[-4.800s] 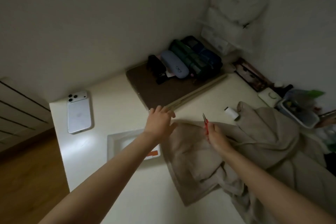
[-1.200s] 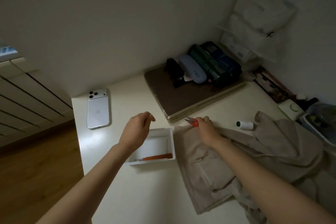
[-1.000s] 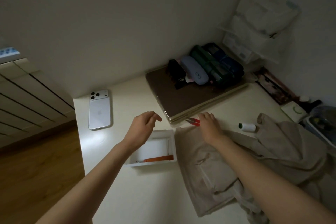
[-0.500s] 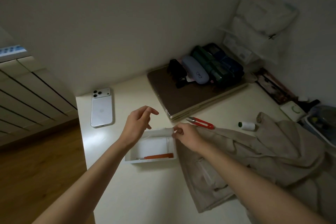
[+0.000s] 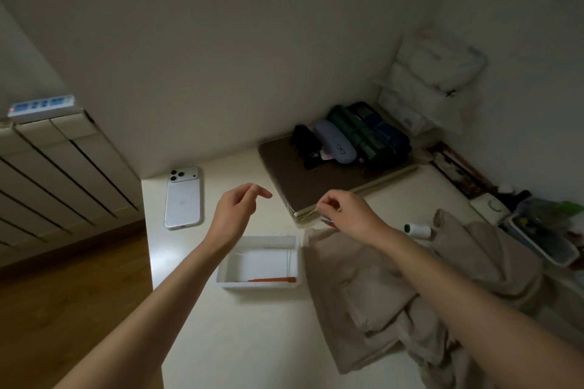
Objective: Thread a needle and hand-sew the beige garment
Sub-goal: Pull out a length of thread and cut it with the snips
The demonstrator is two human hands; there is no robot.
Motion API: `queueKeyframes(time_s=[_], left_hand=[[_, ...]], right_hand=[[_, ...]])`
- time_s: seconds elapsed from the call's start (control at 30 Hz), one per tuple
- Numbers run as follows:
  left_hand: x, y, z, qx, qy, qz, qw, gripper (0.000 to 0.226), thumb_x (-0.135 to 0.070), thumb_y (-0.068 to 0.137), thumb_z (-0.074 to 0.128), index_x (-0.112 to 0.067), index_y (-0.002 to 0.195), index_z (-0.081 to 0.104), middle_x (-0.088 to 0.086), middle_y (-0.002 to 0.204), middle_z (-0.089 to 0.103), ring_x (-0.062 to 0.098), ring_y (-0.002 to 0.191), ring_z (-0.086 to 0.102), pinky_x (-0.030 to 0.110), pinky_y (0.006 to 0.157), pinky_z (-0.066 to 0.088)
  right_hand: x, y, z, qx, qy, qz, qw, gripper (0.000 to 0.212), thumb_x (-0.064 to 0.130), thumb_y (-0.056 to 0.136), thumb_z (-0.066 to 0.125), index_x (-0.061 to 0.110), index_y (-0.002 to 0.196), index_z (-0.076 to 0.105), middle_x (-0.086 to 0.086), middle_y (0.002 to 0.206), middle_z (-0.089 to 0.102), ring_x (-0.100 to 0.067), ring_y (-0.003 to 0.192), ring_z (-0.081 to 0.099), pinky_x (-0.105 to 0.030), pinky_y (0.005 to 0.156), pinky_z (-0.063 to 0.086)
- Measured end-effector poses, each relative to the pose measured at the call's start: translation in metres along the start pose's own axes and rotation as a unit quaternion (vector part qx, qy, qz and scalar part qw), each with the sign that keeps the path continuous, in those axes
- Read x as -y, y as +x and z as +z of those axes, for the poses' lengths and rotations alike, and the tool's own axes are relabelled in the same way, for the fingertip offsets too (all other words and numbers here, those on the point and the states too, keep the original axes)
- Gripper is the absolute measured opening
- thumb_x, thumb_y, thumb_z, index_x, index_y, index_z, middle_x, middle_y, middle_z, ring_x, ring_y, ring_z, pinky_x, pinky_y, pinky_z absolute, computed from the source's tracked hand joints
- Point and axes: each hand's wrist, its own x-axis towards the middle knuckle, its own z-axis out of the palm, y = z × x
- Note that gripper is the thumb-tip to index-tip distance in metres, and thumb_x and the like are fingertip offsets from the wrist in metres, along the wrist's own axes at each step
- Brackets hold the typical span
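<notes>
The beige garment (image 5: 363, 278) lies crumpled on the white table (image 5: 252, 341), right of a small white box (image 5: 225, 265). My right hand (image 5: 347, 215) hovers above the garment's top edge. Its thumb and forefinger pinch what looks like a fine thread, barely visible. A thin pale strand (image 5: 289, 257) shows inside the box, beside an orange tool (image 5: 275, 279). My left hand (image 5: 235, 215) hangs above the box's left side, fingers loosely curled and holding nothing. A white thread spool (image 5: 418, 229) lies right of my right hand. The red snips are almost fully hidden under that hand.
A white phone (image 5: 183, 199) lies face down at the table's far left. A brown pad (image 5: 303, 186) at the back carries cases and pouches. A tray of small items (image 5: 543, 240) sits at the right edge. Wooden floor lies left of the table.
My right hand laid the red snips on the table, reached to the box's corner, then rose with thumb and forefinger pinched. My left hand stayed hovering above the box.
</notes>
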Motion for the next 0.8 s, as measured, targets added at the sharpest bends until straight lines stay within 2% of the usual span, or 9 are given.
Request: queueKeyframes(time_s=[0.1, 0.27, 0.43, 0.5, 0.57, 0.63, 0.67, 0.73, 0.8], left_hand=[[-0.011, -0.002, -0.003, 0.004, -0.019, 0.017, 1.0, 0.034, -0.024, 0.102, 0.039, -0.022, 0.084, 0.068, 0.001, 0.059, 0.041, 0.006, 0.053, 0.038, 0.024, 0.06, 0.034], [-0.032, -0.005, -0.009, 0.01, -0.036, 0.037, 0.999, 0.033, -0.026, 0.102, 0.039, -0.023, 0.088, 0.069, 0.005, 0.065, 0.053, 0.011, 0.066, 0.053, 0.032, 0.093, 0.04], [-0.044, -0.004, -0.011, 0.039, -0.028, 0.051, 0.998, 0.028, -0.025, 0.1, 0.044, -0.022, 0.088, 0.069, 0.003, 0.062, 0.047, 0.014, 0.061, 0.047, 0.03, 0.078, 0.041], [-0.044, -0.002, -0.009, 0.053, 0.036, 0.046, 0.997, 0.026, -0.026, 0.099, 0.045, -0.022, 0.087, 0.068, -0.001, 0.067, 0.05, 0.016, 0.068, 0.048, 0.031, 0.074, 0.041], [-0.039, 0.002, -0.005, 0.042, 0.161, 0.051, 0.985, 0.018, -0.026, 0.098, 0.047, -0.022, 0.099, 0.065, 0.002, 0.09, 0.063, 0.021, 0.088, 0.057, 0.035, 0.085, 0.045], [-0.034, 0.0, 0.0, 0.0, 0.319, 0.059, 0.946, 0.024, -0.027, 0.096, 0.05, -0.021, 0.118, 0.056, 0.005, 0.118, 0.055, 0.025, 0.112, 0.048, 0.038, 0.098, 0.035], [-0.036, -0.005, 0.003, -0.036, 0.357, 0.086, 0.93, 0.028, -0.026, 0.094, 0.052, -0.02, 0.122, 0.054, 0.004, 0.122, 0.051, 0.026, 0.116, 0.042, 0.037, 0.097, 0.029], [-0.041, -0.014, 0.012, -0.087, 0.34, 0.165, 0.922, 0.019, -0.022, 0.091, 0.056, -0.02, 0.108, 0.063, 0.002, 0.111, 0.056, 0.025, 0.108, 0.045, 0.03, 0.084, 0.026], [-0.05, -0.023, 0.025, -0.047, 0.252, 0.167, 0.952, 0.015, -0.025, 0.092, 0.057, -0.021, 0.092, 0.071, 0.003, 0.094, 0.065, 0.024, 0.094, 0.053, 0.03, 0.077, 0.031]], right_hand=[[0.013, -0.005, -0.017, -0.025, 0.034, -0.006, 0.999, 0.013, 0.024, 0.096, 0.053, 0.015, 0.097, 0.062, 0.008, 0.087, 0.063, -0.005, 0.083, 0.059, -0.01, 0.068, 0.042], [0.033, -0.012, -0.041, -0.049, 0.118, -0.013, 0.992, 0.011, 0.023, 0.097, 0.051, 0.019, 0.089, 0.058, 0.006, 0.078, 0.063, -0.004, 0.076, 0.058, -0.009, 0.067, 0.04], [0.039, -0.014, -0.049, -0.048, 0.133, -0.004, 0.99, 0.014, 0.024, 0.097, 0.051, 0.014, 0.097, 0.06, 0.004, 0.069, 0.055, -0.005, 0.067, 0.058, -0.025, 0.076, 0.053], [0.039, -0.015, -0.052, -0.043, 0.132, -0.005, 0.99, 0.014, 0.023, 0.097, 0.05, 0.013, 0.097, 0.059, 0.004, 0.068, 0.051, -0.004, 0.062, 0.053, -0.022, 0.069, 0.055], [0.039, -0.017, -0.053, -0.043, 0.114, -0.009, 0.992, 0.016, 0.024, 0.097, 0.05, 0.012, 0.097, 0.06, 0.005, 0.067, 0.05, -0.003, 0.059, 0.049, -0.016, 0.058, 0.046], [0.037, -0.019, -0.052, -0.044, 0.111, -0.008, 0.993, 0.02, 0.024, 0.097, 0.051, 0.008, 0.1, 0.062, 0.006, 0.065, 0.05, 0.0, 0.056, 0.046, -0.014, 0.057, 0.037], [0.037, -0.02, -0.052, -0.045, 0.114, -0.006, 0.992, 0.021, 0.024, 0.097, 0.051, 0.007, 0.101, 0.063, 0.007, 0.064, 0.05, 0.001, 0.054, 0.045, -0.013, 0.057, 0.035], [0.037, -0.021, -0.05, -0.048, 0.119, -0.004, 0.992, 0.02, 0.024, 0.097, 0.052, 0.007, 0.1, 0.063, 0.007, 0.062, 0.05, 0.004, 0.049, 0.046, -0.011, 0.053, 0.034], [0.037, -0.023, -0.049, -0.046, 0.122, -0.007, 0.991, 0.017, 0.023, 0.097, 0.052, 0.01, 0.097, 0.062, 0.008, 0.062, 0.05, 0.008, 0.044, 0.046, -0.01, 0.05, 0.034]])
